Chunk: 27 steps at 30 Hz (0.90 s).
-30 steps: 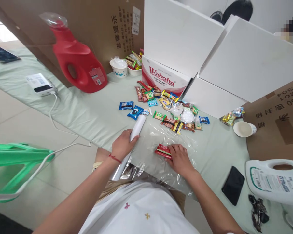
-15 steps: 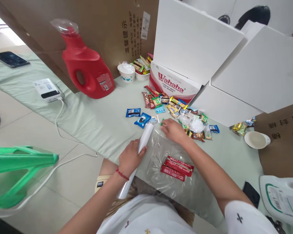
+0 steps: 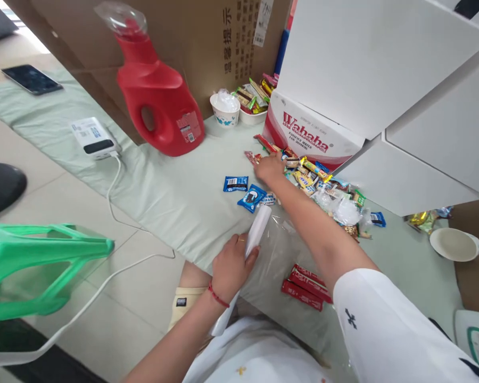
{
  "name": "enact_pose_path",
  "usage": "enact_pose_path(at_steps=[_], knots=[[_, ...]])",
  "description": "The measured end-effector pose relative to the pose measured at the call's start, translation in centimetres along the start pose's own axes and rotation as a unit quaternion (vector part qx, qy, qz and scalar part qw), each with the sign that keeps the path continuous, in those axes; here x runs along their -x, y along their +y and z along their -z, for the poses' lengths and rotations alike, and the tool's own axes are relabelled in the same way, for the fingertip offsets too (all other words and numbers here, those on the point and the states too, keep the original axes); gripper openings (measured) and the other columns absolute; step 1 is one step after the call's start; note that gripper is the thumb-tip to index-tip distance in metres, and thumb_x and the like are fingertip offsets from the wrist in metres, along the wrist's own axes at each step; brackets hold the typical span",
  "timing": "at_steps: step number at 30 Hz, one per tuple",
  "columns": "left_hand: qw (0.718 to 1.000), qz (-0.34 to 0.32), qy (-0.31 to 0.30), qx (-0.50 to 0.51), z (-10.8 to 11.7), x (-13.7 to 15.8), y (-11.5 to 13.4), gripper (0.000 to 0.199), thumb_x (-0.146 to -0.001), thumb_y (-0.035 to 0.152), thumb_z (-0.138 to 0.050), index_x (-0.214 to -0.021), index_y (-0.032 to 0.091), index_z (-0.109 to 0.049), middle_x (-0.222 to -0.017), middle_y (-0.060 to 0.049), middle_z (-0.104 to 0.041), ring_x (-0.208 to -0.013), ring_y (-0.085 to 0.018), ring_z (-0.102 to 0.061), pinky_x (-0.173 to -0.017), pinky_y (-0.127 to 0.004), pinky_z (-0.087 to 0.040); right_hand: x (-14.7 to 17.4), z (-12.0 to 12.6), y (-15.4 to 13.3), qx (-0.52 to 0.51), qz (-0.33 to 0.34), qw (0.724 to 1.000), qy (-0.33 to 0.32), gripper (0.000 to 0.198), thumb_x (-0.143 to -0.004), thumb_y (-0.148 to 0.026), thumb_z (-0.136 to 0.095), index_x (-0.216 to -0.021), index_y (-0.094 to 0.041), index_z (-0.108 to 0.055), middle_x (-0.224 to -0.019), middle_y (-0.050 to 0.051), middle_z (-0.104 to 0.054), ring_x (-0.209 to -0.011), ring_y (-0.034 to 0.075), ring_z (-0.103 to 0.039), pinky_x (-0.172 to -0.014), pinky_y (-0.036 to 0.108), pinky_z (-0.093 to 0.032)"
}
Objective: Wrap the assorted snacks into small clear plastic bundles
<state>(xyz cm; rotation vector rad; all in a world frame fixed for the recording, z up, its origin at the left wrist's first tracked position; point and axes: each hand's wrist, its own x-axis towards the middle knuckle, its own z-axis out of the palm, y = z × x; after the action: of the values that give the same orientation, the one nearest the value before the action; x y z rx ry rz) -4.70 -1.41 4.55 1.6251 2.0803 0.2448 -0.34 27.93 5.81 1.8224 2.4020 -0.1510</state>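
My left hand (image 3: 233,263) is wrapped round a white-looking roll of clear plastic film (image 3: 259,226). From the roll a sheet of film (image 3: 277,247) stretches rightward over the cloth, and several long red packets (image 3: 307,287) lie together on that sheet. My right hand (image 3: 270,169) reaches over the left part of a pile of small wrapped snacks (image 3: 313,175). A red snack packet (image 3: 250,157) shows beside its thumb side. The fingers are partly hidden behind the back of the hand. Two blue snack packets (image 3: 251,198) lie just beyond the roll's far end.
A red detergent bottle (image 3: 163,106) and a paper cup (image 3: 225,111) stand against a brown carton (image 3: 191,53). A Wahaha box (image 3: 307,133) borders the snacks. A power bank (image 3: 91,137), a phone (image 3: 31,80) and a green stool (image 3: 43,250) are leftward; a white bowl (image 3: 454,244) sits right.
My right hand has left the film's far edge and moved away from me onto the snack pile. My left hand still grips the roll. The view has shifted a little.
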Motion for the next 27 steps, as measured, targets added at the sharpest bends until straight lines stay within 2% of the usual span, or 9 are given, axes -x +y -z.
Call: enact_pose_path(at_steps=[2,4,7,10,13,18,22,27], knots=[[1.0,-0.002,0.003,-0.006,-0.1,-0.1,-0.1,0.038,-0.101,0.045,-0.048,-0.125,0.019,-0.059,-0.118,-0.011,-0.066,-0.103,-0.027,-0.067,-0.075,-0.034,-0.049,1.4,0.3,1.0,-0.004,0.034,0.999,0.021,0.043,-0.1,-0.037,-0.052,-0.122,-0.003,-0.067,-0.144,0.024,-0.05,-0.139,0.04,-0.029,-0.111,0.061,-0.027],[1.0,-0.003,0.008,-0.013,-0.2,-0.2,-0.1,0.039,-0.1,0.047,-0.048,-0.125,0.019,-0.059,-0.12,-0.011,-0.066,-0.104,-0.027,-0.067,-0.074,-0.033,-0.049,2.9,1.0,2.3,0.004,0.094,0.993,0.07,0.041,-0.1,-0.035,-0.05,-0.121,-0.004,-0.067,-0.145,0.024,-0.049,-0.142,0.04,-0.026,-0.113,0.063,-0.023],[1.0,0.001,0.01,-0.022,-0.2,-0.2,0.0,0.041,-0.1,0.049,-0.047,-0.127,0.02,-0.058,-0.122,-0.011,-0.066,-0.106,-0.028,-0.067,-0.074,-0.033,-0.049,5.4,2.4,4.5,0.014,0.151,0.984,0.094,0.041,-0.097,-0.038,-0.053,-0.122,-0.007,-0.065,-0.144,0.024,-0.05,-0.139,0.042,-0.033,-0.11,0.062,-0.032],[1.0,0.01,0.004,-0.02,0.0,-0.2,0.4,0.042,-0.1,0.048,-0.046,-0.129,0.019,-0.057,-0.124,-0.011,-0.066,-0.108,-0.028,-0.066,-0.076,-0.033,-0.05,7.5,3.2,6.0,-0.001,0.118,0.991,0.058,0.041,-0.096,-0.035,-0.054,-0.128,-0.01,-0.062,-0.137,0.022,-0.056,-0.127,0.038,-0.049,-0.1,0.051,-0.047],[1.0,0.012,0.006,-0.012,0.2,-0.1,0.6,0.043,-0.1,0.048,-0.046,-0.13,0.02,-0.056,-0.125,-0.01,-0.066,-0.11,-0.028,-0.066,-0.077,-0.033,-0.05,8.6,2.9,6.0,-0.016,0.085,0.995,0.054,0.037,-0.1,-0.031,-0.047,-0.127,-0.011,-0.063,-0.129,0.02,-0.062,-0.122,0.035,-0.054,-0.096,0.044,-0.049],[1.0,0.013,0.018,-0.006,0.0,-0.1,0.5,0.041,-0.1,0.048,-0.046,-0.128,0.02,-0.057,-0.124,-0.01,-0.066,-0.11,-0.028,-0.066,-0.078,-0.034,-0.049,7.6,0.8,3.7,-0.014,0.064,0.992,0.105,0.04,-0.102,-0.031,-0.04,-0.117,-0.011,-0.072,-0.129,0.021,-0.063,-0.132,0.037,-0.042,-0.101,0.048,-0.045],[1.0,0.016,0.012,0.006,-0.1,0.0,0.4,0.039,-0.1,0.048,-0.047,-0.126,0.021,-0.058,-0.122,-0.01,-0.067,-0.108,-0.027,-0.066,-0.079,-0.034,-0.049,5.1,-0.4,2.4,0.003,0.056,0.996,0.068,0.034,-0.097,-0.028,-0.05,-0.119,-0.015,-0.073,-0.136,0.019,-0.06,-0.135,0.037,-0.039,-0.104,0.052,-0.041],[1.0,0.013,0.008,0.021,0.2,0.1,0.2,0.037,-0.099,0.047,-0.048,-0.124,0.021,-0.06,-0.119,-0.01,-0.068,-0.106,-0.028,-0.067,-0.078,-0.034,-0.049,2.9,-0.2,2.6,-0.014,0.01,1.0,0.016,0.04,-0.09,-0.034,-0.061,-0.12,-0.009,-0.072,-0.134,0.022,-0.061,-0.134,0.04,-0.043,-0.103,0.05,-0.044]])
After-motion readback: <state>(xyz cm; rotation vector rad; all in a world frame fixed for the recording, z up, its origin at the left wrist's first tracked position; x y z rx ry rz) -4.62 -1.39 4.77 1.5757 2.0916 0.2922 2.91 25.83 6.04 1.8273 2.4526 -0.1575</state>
